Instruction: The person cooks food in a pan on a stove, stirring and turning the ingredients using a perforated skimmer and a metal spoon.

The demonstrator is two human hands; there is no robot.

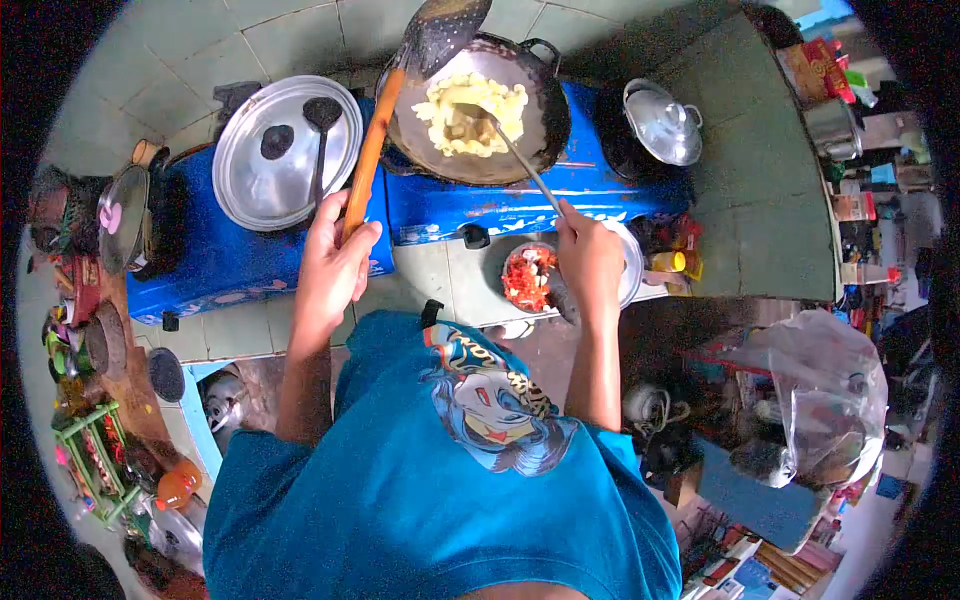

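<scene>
My left hand [337,262] is closed around the wooden handle of a perforated skimmer [446,35], raised with its dark head over the wok's back left rim. In my right hand [590,255] is a metal-handled spatula [530,168], its head dipped into pale yellow pieces of food [470,92]. These lie in the middle of a dark wok [545,130] on the blue stove [440,212]. A dark long-handled spoon shape [322,115] shows over a large silver lid [245,180], close to my left fingers. A bowl of chopped red and white ingredients [528,278] stands beside my right wrist.
A smaller lidded pot [662,122] sits on the stove's right side. A light plate [630,265] and a yellow-capped container [667,262] are right of my right hand. At left stand a pan [125,220] and a green rack [100,465]. A tiled wall [765,180] bounds the right.
</scene>
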